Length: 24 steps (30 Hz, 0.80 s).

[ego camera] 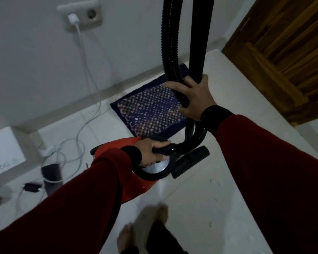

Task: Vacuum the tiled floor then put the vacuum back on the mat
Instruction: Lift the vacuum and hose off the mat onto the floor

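Note:
A red canister vacuum (117, 145) with a black handle and a silver round cap hangs just above the white tiled floor (200, 198). My left hand (151, 153) grips its black carry handle. My right hand (194, 97) is closed around the black ribbed hose (170, 52) and the rigid black tube together, held upright. The black floor nozzle (189, 162) sits low beside the canister. A dark blue mat (149, 110) with a pale dotted pattern lies against the wall, just beyond both hands.
A white charger is plugged into a wall socket (81, 14), its cable (92, 74) trailing down to a tangle of cords and small devices on the floor at left. A wooden door (286, 52) stands at right. My bare feet (145, 230) are below.

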### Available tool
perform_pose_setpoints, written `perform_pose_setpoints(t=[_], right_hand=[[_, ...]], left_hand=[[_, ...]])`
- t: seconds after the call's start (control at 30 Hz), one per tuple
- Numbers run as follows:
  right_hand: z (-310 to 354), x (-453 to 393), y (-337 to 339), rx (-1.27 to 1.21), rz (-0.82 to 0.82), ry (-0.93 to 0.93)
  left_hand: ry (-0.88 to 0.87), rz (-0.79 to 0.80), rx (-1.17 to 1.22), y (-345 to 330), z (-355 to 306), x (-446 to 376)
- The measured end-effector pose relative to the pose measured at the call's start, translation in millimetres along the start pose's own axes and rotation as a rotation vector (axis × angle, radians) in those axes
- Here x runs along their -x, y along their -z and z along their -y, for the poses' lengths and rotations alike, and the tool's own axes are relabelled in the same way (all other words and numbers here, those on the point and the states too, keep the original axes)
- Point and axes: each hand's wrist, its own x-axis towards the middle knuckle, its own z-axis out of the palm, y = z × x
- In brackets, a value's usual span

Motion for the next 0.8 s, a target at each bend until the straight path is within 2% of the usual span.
perform_pose_setpoints(t=[0.1, 0.27, 0.5, 0.8], right_hand=[[42.2, 37.4, -1.1, -0.023, 0.008, 0.037], [102.4, 105.8, -12.0, -0.075, -0.010, 0.115], [176.9, 203.2, -40.4, -0.118, 0.087, 0.165], [251.2, 278.0, -128.3, -0.080, 0.145, 0.240]], left_hand=[[0.055, -0.010, 0.044, -26.2, 25.4, 42.1], [0.048, -0.069, 0.043, -82.0, 77.2, 109.5], [0.038, -0.195, 0.057, -179.0, 162.5, 185.4], [0.022, -0.269, 0.143, -255.3, 286.8, 206.0]])
